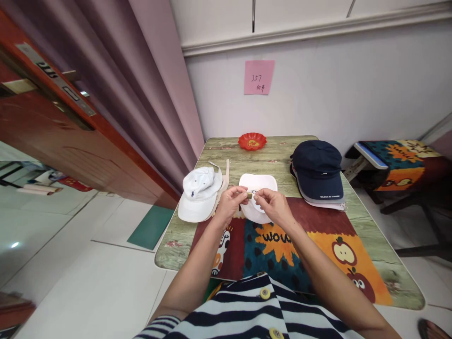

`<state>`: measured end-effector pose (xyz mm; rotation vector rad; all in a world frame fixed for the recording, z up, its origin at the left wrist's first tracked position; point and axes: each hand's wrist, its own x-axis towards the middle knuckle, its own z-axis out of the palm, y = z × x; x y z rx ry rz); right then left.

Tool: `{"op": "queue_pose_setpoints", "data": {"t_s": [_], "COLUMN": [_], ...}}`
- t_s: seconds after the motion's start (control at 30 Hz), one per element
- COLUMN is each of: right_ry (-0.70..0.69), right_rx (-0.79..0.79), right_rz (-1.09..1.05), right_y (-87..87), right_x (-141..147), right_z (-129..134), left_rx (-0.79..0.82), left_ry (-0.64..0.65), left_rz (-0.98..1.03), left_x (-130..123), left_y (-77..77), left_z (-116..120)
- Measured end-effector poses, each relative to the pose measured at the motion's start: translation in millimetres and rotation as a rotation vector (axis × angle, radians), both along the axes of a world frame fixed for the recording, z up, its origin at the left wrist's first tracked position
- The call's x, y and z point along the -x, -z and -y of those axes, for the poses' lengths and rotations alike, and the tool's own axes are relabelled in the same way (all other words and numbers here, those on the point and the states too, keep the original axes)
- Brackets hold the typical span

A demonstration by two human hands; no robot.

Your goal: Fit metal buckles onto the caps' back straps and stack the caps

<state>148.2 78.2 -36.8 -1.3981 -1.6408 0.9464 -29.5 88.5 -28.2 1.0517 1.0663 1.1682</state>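
Note:
A white cap [258,182] lies on the mat in the middle of the table, partly hidden by my hands. Above it, my left hand [233,199] pinches one end of a small, dull gold-coloured piece [249,195]. The fingers of my right hand [271,202] are closed at the piece's other end, just to the right. To the left of my hands rests a pile of light caps [197,193] with loose straps. Dark navy caps [318,169] are stacked at the right, with a paler brim showing underneath.
A red scalloped dish [252,141] sits near the table's back edge. The patterned mat [270,268] covers the front part of the wooden-look table [219,153]. A door [116,165] and curtain are at the left; a stool [406,162] stands at the right.

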Motion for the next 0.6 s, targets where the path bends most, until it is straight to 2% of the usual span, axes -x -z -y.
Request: {"op": "queue_pose_setpoints", "data": {"t_s": [0.2,0.4,0.6], "right_ry": [-0.024,-0.021,-0.076], "right_rx": [-0.002,0.045,0.041], "right_rz": [0.027,-0.113,-0.037], "right_y": [0.3,-1.7,-5.5], "right_x": [-1.6,-0.5,-11.1], "right_z": [-2.8,-1.8,0.6], "left_rx": [0.018,0.01,0.004], "left_ry": [0.031,0.05,0.033], "left_rz": [0.026,0.042,0.049], "left_x": [0.8,3.0,7.0], "left_y": [3.9,7.3,8.7], "left_z": [-1.1,-1.9,-2.2]}}
